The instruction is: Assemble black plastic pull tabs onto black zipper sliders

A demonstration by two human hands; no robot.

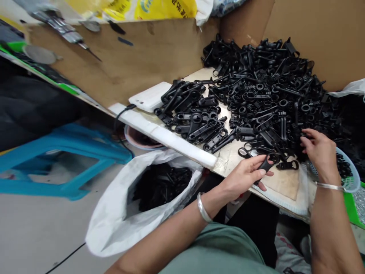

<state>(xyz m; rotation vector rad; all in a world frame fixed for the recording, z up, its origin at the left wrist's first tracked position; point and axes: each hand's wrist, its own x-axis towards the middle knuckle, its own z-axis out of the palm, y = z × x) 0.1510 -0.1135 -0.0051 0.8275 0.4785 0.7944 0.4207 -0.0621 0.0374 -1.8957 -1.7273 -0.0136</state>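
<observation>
My left hand (248,173) is closed on a black plastic part (265,166), a flat lever-like piece with a ring at its far end, above the table's front edge. At the right edge of a big heap of black plastic parts (256,99), my right hand (321,152) has its thumb and fingers drawn together. Dark pieces at those fingertips blend together, so what it grips cannot be made out. A single ring-ended black part (287,165) lies on the table between the two hands. A smaller group of long black parts (196,114) lies to the left.
A pale blue basket (355,179) of small black pieces stands beside my right wrist. Below the table's front edge is a white sack (111,213) holding black parts. A blue stool (65,148) stands left. An electric screwdriver (67,32) hangs upper left, near a white box (149,97).
</observation>
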